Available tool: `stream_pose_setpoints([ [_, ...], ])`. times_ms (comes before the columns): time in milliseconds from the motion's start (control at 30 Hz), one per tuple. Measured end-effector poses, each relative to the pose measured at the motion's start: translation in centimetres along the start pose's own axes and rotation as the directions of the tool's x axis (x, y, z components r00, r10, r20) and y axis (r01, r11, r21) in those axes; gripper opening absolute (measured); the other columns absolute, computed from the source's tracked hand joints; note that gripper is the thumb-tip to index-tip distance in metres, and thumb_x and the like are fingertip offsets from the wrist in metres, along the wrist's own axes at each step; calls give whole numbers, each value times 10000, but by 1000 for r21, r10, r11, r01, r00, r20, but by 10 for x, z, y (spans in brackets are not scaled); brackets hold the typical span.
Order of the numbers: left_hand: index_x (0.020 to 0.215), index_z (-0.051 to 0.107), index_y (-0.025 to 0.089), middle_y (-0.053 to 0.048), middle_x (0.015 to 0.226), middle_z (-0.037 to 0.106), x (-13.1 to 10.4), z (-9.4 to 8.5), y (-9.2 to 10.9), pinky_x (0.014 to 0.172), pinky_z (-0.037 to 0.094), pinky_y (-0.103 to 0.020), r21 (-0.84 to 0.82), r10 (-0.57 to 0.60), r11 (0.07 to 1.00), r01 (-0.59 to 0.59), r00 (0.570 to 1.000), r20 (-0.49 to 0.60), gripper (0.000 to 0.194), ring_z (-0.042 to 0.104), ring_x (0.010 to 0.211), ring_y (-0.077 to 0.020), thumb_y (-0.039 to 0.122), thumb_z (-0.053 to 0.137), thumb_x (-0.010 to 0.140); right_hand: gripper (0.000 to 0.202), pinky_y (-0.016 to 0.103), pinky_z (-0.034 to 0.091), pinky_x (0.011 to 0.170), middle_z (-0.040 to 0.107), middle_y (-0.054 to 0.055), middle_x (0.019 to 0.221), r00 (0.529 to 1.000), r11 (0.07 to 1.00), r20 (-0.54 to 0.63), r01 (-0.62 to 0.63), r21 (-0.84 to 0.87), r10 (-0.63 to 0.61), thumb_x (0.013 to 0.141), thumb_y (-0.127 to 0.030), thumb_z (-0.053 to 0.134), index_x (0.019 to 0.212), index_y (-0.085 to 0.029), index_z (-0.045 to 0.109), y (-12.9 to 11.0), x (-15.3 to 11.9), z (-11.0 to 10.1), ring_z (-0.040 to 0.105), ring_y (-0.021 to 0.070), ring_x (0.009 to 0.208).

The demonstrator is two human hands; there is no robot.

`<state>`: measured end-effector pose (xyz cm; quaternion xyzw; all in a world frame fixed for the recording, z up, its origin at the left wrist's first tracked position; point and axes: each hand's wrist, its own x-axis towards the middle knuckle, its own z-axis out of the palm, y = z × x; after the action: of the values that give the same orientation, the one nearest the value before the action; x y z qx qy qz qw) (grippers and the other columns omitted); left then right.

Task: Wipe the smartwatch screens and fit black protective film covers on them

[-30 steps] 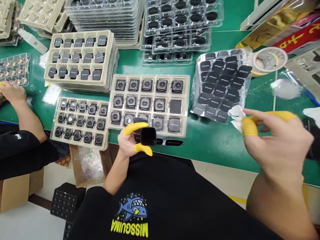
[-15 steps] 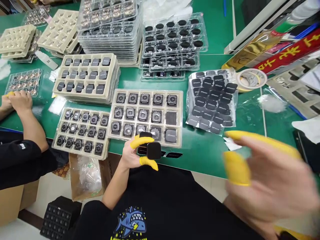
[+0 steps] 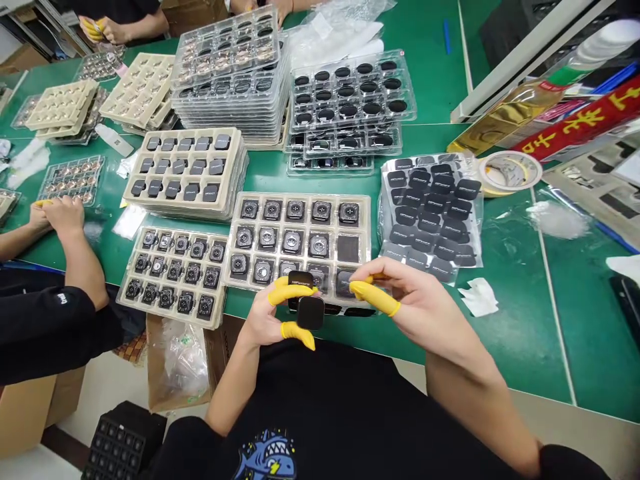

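The watch [image 3: 310, 313] is in the left hand [image 3: 267, 315], above the near edge of the green table [image 3: 520, 340], in front of the larger tray [image 3: 367, 233]. It is a small, nearly square block with rounded corners; its face is plain, dark and glossy, with a slim paler rim. The left thumb and forefinger, in yellow finger covers, are clamped on it from below and above. A black tab [image 3: 301, 279] with faint pale lettering shows just behind that forefinger. The right hand [image 3: 417, 297], also with yellow covers, is beside the tray's near right corner, thumb and forefinger close together; whether anything is pinched between them cannot be told. Most of the tray's cells hold black watch bodies, round sensors up; one right-hand cell shows only a dark square surface. The smaller tray [image 3: 218, 313] is to the left, the bag [image 3: 430, 223] of black tabs to the right, and crumpled white paper [image 3: 479, 297] near the right hand.
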<state>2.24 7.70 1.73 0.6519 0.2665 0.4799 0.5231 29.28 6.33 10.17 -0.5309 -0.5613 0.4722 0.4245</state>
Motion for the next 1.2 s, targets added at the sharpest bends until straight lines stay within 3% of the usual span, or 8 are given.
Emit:
stream_pose_setpoints([
  [200,1188,900,219,-166,1196,828,-3,-2,-2,773,732,-340,-54,-124,991,119,987,-98,863,842,1045,-304,770,1012,534,347,289,578,594,760,27,827,999,999,-11,48,12,-48,997,-594,828,957,-251,787,16,0,-12,703,183,688],
  [300,1195,902,229,-161,1197,835,0,3,2,752,721,-316,-60,-118,992,111,986,-121,827,832,1039,-289,713,1049,541,236,355,636,710,800,58,989,985,972,-102,115,-207,-138,1053,-494,777,1114,-266,788,21,-3,-13,756,233,853],
  [400,1233,891,240,-166,1247,832,3,11,6,721,713,-293,-27,-82,996,79,986,-144,806,832,1039,-278,677,1052,575,343,554,635,1004,786,133,1282,866,805,-287,194,-561,-409,1049,-336,784,1385,-287,736,12,-10,-5,730,351,1218],
  [500,1285,869,261,-161,1265,834,4,17,9,738,721,-297,18,-21,1000,24,991,-132,810,834,1084,-284,649,1048,596,524,663,555,1124,757,168,1361,804,662,-184,309,-683,-565,1022,-255,805,1523,-301,660,-3,-18,11,682,415,1337],
  [667,1354,831,270,-167,1268,837,4,25,12,740,709,-282,86,90,993,-78,986,-143,823,826,1135,-287,632,1032,642,619,675,538,1087,758,168,1334,839,668,-111,337,-663,-533,1036,-259,777,1610,-323,557,-3,-22,33,667,434,1337],
  [833,1338,832,247,-149,1192,839,1,21,15,789,703,-309,72,132,990,-120,973,-192,818,822,1084,-275,632,1033,645,437,629,535,1112,776,134,1269,874,742,-54,375,-556,-483,1047,-255,765,1466,-301,650,8,-21,36,676,390,1330],
  [1000,1354,822,246,-135,1170,841,-2,12,20,903,704,-354,94,144,987,-129,974,-173,825,813,1130,-284,638,1018,655,241,474,609,1024,794,79,1208,964,921,-27,243,-306,-263,1053,-349,789,1286,-305,749,10,-16,38,739,306,1199],
  [1200,1380,802,249,-131,1166,846,-3,5,20,934,706,-371,144,156,980,-138,980,-123,811,820,1108,-273,644,989,697,56,342,613,863,789,16,1017,988,984,51,153,-87,-149,1040,-303,794,1075,-295,751,9,-8,37,751,217,946],
])
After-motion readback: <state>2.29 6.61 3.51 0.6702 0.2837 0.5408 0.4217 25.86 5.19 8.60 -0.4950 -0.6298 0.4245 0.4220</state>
